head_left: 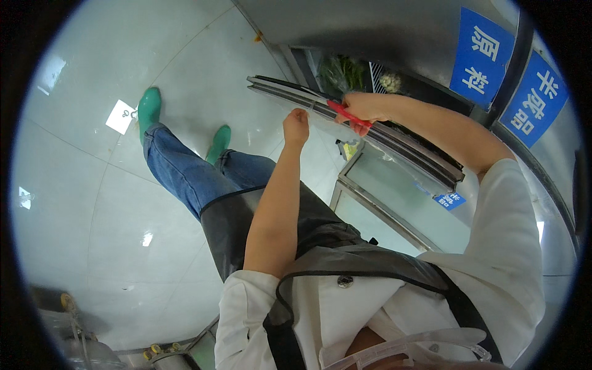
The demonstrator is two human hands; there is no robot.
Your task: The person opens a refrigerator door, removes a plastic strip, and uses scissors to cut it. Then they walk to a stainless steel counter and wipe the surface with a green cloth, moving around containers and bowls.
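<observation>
My right hand (365, 110) is closed around a red handle (348, 115) at the edge of an ajar metal cabinet door (407, 147). What tool the handle belongs to is unclear, though a narrow dark strip runs from it along the door edge. My left hand (296, 127) is a loose fist just in front of the same door, apart from it. Anything inside that fist is hidden. Behind the door, leafy greens in clear plastic (342, 73) and a pale, knobbly vegetable (390, 82) show in the cabinet's opening.
Blue labels (482, 57) mark the steel cabinet front. A metal-framed, frosted panel (394, 191) stands beside the ajar door. On the glossy tiled floor (80, 216), a white card (121, 117) lies near my green boot (149, 108). Metal equipment (172, 359) is at the lower left.
</observation>
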